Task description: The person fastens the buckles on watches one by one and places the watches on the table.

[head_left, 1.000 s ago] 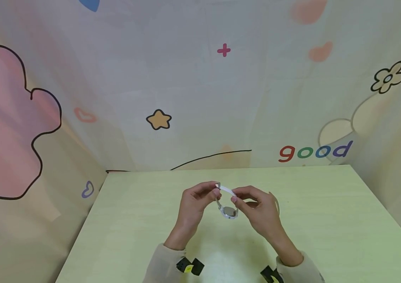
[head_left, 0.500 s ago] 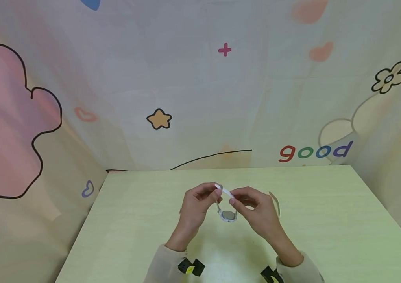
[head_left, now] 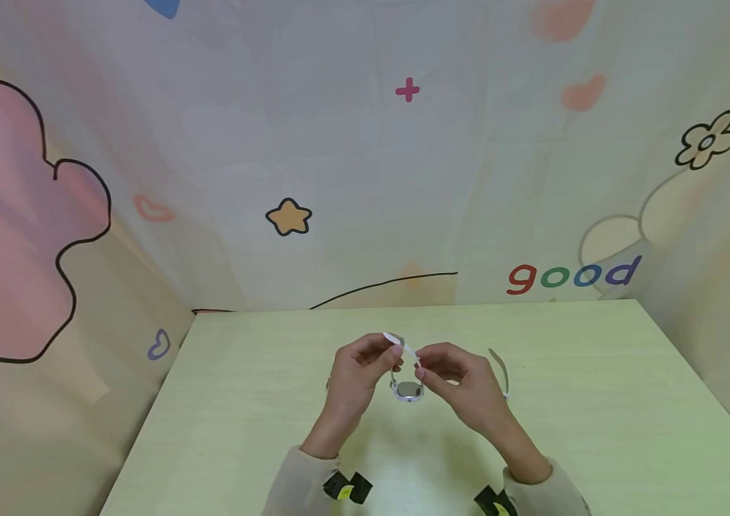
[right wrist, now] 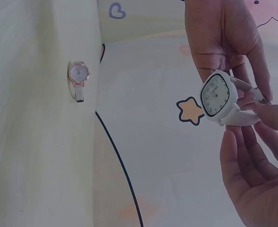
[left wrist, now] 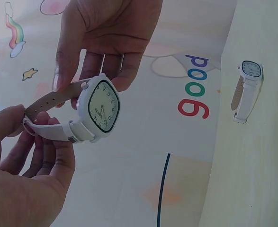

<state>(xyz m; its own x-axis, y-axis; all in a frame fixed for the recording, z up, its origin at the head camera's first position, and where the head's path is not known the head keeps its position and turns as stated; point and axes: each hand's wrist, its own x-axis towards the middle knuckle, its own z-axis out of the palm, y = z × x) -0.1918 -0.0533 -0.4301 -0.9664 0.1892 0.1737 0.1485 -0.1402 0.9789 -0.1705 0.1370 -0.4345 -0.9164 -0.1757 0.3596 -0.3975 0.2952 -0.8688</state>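
A white wristwatch (head_left: pixel 408 390) with a squarish dial hangs between the two hands above the table. Its strap is bent into a loop, with the dial lowest in the head view. My left hand (head_left: pixel 354 380) pinches the strap where its ends meet. Farther along the strap, my right hand (head_left: pixel 464 376) pinches it between thumb and fingers. In the left wrist view the watch (left wrist: pixel 102 106) shows a numbered dial, a brown strap underside and white strap loops. The right wrist view shows the left hand (right wrist: pixel 224 38) above and the right hand (right wrist: pixel 259 184) below; fingers partly hide the strap ends.
Another white watch (left wrist: pixel 251 71) lies on the table, right of the right hand. A round rose-gold-rimmed watch (right wrist: pixel 79 73) lies left, mostly hidden by the left hand in the head view. The pale green table (head_left: pixel 242 430) meets a printed curtain (head_left: pixel 352 143) behind.
The right hand has shifted slightly left, toward the left hand. The dial has swung a little left, and the strap's tip sticks out farther above the left fingers.
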